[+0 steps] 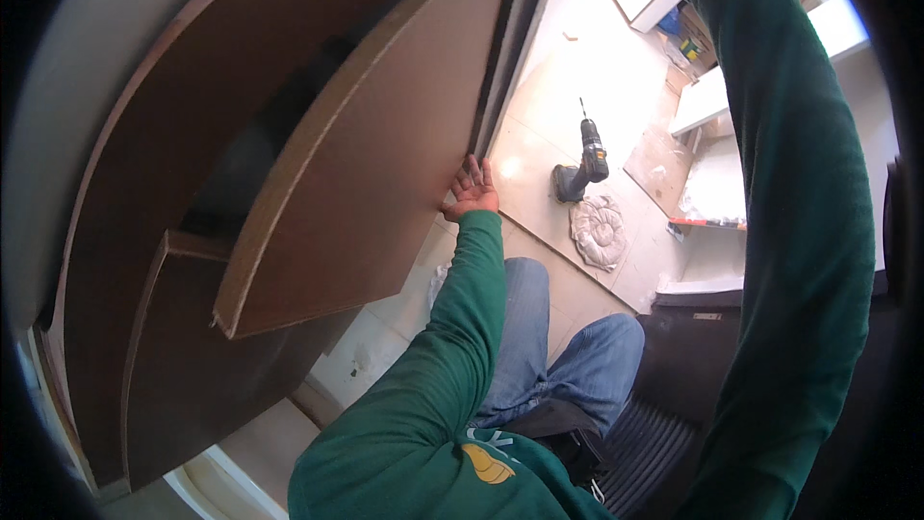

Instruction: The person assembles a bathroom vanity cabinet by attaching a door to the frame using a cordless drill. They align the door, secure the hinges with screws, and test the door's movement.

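My left hand is at the lower end of a dark frame edge, beside a large brown board. Its palm faces up and the fingers are apart, slightly bent, with the fingertips close to or touching the edge; the exact contact is unclear. The board stands tilted on my left, its raw cut edge toward me. My right arm, in a green sleeve, reaches up along the right side and leaves the picture at the top, so that hand is hidden.
A cordless drill with a bit stands on a pale tiled surface, next to a round grey cloth pad. White cabinet parts are at the upper right. More brown boards lean at the left. A black ribbed surface lies beside my legs.
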Action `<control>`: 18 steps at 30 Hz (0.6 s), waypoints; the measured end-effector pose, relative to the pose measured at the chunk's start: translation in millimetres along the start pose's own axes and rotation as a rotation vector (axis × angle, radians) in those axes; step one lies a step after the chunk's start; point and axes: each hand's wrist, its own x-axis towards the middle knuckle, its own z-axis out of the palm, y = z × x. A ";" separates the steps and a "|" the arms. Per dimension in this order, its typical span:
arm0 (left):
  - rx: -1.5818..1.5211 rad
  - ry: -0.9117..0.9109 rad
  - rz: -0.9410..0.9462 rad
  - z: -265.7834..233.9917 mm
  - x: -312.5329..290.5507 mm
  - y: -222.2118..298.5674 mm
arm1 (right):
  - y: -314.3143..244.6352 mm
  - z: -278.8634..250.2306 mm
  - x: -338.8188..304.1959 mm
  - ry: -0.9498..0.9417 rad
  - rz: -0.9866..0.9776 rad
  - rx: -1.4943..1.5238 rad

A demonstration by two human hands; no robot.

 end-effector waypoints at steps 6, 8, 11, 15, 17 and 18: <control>0.015 0.184 0.068 1.6 18.8 2.3 | 21.6 3.4 -4.9 0.076 -0.047 0.005; -0.042 0.259 0.081 4.4 28.1 9.2 | 23.9 1.1 4.8 0.067 -0.036 0.037; 0.048 0.352 0.061 9.3 28.5 17.2 | 33.7 -19.6 -15.2 -0.073 -0.204 0.063; 0.777 0.266 0.031 -23.0 3.1 33.3 | 40.0 -17.0 -22.8 -0.042 -0.151 0.065; 1.452 0.216 0.001 -59.0 19.8 87.9 | 17.7 -13.2 -15.6 -0.016 -0.145 0.066; 2.086 0.128 0.050 -73.2 21.6 114.6 | 10.1 -11.8 -13.3 -0.026 -0.139 0.059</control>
